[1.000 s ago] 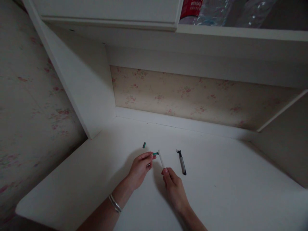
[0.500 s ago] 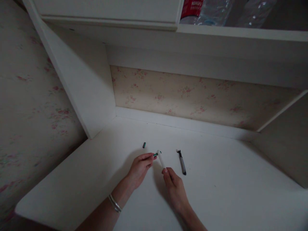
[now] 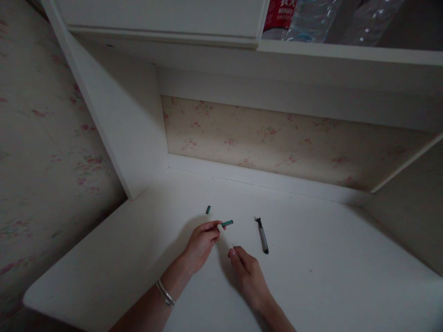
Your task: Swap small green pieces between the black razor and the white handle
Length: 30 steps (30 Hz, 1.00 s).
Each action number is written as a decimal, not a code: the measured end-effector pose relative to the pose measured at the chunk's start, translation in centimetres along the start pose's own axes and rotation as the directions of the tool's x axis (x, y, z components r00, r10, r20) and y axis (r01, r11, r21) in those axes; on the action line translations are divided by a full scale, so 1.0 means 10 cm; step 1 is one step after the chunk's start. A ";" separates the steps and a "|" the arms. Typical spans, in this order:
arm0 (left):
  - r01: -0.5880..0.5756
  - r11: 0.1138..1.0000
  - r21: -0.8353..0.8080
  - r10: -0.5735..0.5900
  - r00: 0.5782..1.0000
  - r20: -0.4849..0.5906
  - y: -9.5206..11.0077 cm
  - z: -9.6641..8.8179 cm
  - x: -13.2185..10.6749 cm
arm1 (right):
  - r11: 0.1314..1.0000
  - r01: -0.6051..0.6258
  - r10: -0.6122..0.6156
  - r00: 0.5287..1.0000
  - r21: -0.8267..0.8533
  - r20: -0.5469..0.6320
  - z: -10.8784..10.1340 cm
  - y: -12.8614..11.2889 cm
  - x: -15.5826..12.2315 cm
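Note:
My left hand (image 3: pixel 201 242) is closed, its thumb and fingers pinching a narrow black-and-green razor cartridge (image 3: pixel 227 223) by its left end. From below right, my right hand (image 3: pixel 249 275) grips a slim white stick (image 3: pixel 226 238). The stick's rounded tip lies against the cartridge beside my left fingertips; its lower end is hidden in the right hand. A second, similar black-and-green piece (image 3: pixel 208 210) rests on the desk beyond my left hand. Right of the hands lies a grey-and-black razor handle (image 3: pixel 263 238) with a forked head end.
The white desk (image 3: pixel 328 249) runs under a white cabinet (image 3: pixel 159 18). Side panels (image 3: pixel 121 120) bound it left and right. Plastic bottles (image 3: pixel 313 18) stand on the upper shelf. Floral wallpaper (image 3: pixel 228 131) covers the back and the left wall.
The white stick has slid left along the cartridge, from its far end towards my left fingers, with my right hand moving slightly left and down. The left hand has hardly moved.

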State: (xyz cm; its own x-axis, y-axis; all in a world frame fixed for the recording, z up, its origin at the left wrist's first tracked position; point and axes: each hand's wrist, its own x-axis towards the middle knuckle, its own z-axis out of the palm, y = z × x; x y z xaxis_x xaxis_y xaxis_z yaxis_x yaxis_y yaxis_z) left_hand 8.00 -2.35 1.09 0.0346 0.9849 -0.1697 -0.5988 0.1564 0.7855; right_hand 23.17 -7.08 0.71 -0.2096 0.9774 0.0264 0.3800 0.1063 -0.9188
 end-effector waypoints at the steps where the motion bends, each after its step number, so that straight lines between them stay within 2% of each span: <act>1: 0.005 1.000 -0.004 -0.005 1.000 -0.004 0.00 0.00 0.00 | 1.000 -0.009 0.008 1.000 -0.003 -0.028 -0.01 0.01 0.01; 4: 0.008 1.000 -0.012 -0.008 1.000 -0.026 0.00 0.01 -0.01 | 0.999 -0.034 0.034 0.991 0.004 -0.132 -0.03 0.08 0.03; 6: 0.010 1.000 -0.017 -0.011 0.999 -0.042 0.00 0.02 -0.02 | 0.999 -0.037 0.038 0.987 0.008 -0.159 -0.04 0.11 0.03; 12: 0.015 1.000 -0.021 -0.017 0.997 -0.081 0.02 0.02 -0.01 | 0.999 0.021 -0.022 1.000 -0.041 -0.015 -0.03 0.06 0.01; 27: -0.006 1.000 -0.019 0.005 0.998 -0.063 0.03 0.01 0.00 | 0.993 0.043 -0.052 0.995 -0.106 -0.089 -0.09 0.05 0.02; 30: -0.012 1.000 -0.020 0.010 0.997 -0.070 0.02 0.01 0.00 | 0.992 0.045 -0.053 0.996 -0.118 -0.066 -0.10 0.04 0.02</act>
State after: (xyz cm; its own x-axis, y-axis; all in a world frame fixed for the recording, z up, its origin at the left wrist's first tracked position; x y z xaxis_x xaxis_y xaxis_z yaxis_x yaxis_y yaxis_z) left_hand 7.94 -2.26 1.34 -0.0278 0.9788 -0.2031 -0.6151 0.1434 0.7753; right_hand 24.20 -6.70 0.73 -0.1693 0.9804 0.1008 0.4741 0.1707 -0.8638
